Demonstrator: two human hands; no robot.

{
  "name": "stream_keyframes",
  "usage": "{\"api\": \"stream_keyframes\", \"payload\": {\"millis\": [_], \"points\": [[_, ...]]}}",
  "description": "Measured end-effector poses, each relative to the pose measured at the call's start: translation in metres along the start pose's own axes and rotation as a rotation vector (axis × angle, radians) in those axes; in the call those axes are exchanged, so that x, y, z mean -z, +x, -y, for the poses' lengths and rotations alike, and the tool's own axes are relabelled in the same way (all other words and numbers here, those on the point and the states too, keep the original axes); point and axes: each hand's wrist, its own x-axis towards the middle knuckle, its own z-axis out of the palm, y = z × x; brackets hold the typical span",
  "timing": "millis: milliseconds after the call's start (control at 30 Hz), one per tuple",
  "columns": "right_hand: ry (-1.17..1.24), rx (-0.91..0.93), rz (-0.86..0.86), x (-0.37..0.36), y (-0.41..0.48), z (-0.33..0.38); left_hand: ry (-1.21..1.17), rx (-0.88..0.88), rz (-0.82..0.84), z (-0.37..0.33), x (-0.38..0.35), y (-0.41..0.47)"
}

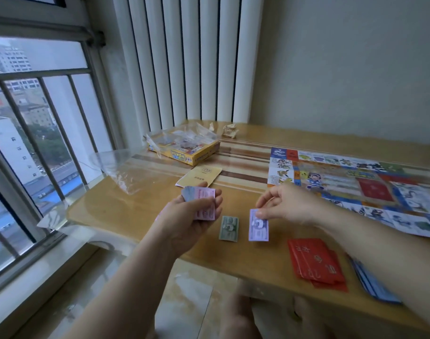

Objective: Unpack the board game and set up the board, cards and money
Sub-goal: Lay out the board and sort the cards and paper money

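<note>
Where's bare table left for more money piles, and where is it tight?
Bare table lies left of the green notes, bordered by the plastic wrap and the near edge. Another strip runs between the yellow leaflet and the board. Crowded: the near right, where red cards, blue cards and the board's edge close in.

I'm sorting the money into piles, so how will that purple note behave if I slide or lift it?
Probably floppy: the purple note looks like thin paper, pinched at its top edge by the right hand. Likely light, so it may skid on the glossy table. Lying flat like the green note, it may need an edge caught to lift.
</note>
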Motion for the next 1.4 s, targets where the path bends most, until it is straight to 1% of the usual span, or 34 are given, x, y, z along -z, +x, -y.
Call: {"api": "stream_keyframes", "payload": {"millis": [67,167,200,233,267,333,367,433,500,600,767,933,1100,1200,1267,1300,1400], "points": [[-0.085,-0.008,0.015,-0.013,-0.004,-0.011,-0.014,0.006,0.003,-0.002,-0.001,0.001],[-0.305,0.029,-0.107,-0.026,-0.005,-0.021,-0.025,0.028,-0.026,-0.003,0.0,0.003],[-0.355,0.041,-0.148,-0.025,-0.005,-0.021,-0.025,0.045,-0.033,-0.003,0.001,0.002],[-0.356,0.057,-0.187,-0.023,-0.004,-0.02,-0.025,0.063,-0.036,-0.002,0.002,0.002],[-0.304,0.083,-0.224,-0.02,-0.004,-0.016,-0.027,0.08,-0.034,-0.001,0.004,0.0],[-0.097,0.159,-0.251,-0.013,-0.002,-0.002,-0.034,0.094,-0.014,-0.001,0.007,-0.005],[0.002,0.193,-0.22,-0.011,0.0,0.008,-0.044,0.088,0.005,-0.001,0.009,-0.007],[0.125,0.208,-0.089,-0.014,0.003,0.029,-0.055,0.066,0.041,-0.002,0.013,-0.012],[0.143,0.196,0.002,-0.025,0.008,0.045,-0.016,0.047,0.066,-0.003,0.017,-0.015],[0.18,0.167,0.06,-0.044,0.017,0.057,0.096,0.004,0.078,-0.007,0.025,-0.019],[0.193,0.155,0.081,-0.065,0.032,0.071,0.196,-0.077,-0.006,-0.019,0.04,-0.023],[0.218,0.173,0.029,-0.075,0.056,0.092,0.044,-0.088,-0.13,-0.04,0.058,-0.019],[0.256,0.126,-0.015,-0.09,0.08,0.096,-0.011,-0.197,-0.228,-0.057,0.087,-0.018],[0.225,0.111,-0.051,-0.106,0.087,0.096,-0.008,-0.23,-0.247,-0.06,0.098,-0.02],[0.15,0.123,-0.101,-0.116,0.092,0.093,-0.004,-0.225,-0.246,-0.059,0.101,-0.021],[0.075,0.132,-0.125,-0.12,0.093,0.09,-0.006,-0.221,-0.244,-0.058,0.1,-0.021],[-0.267,0.17,-0.214,-0.125,0.088,0.085,-0.007,-0.207,-0.242,-0.054,0.096,-0.022]]}}
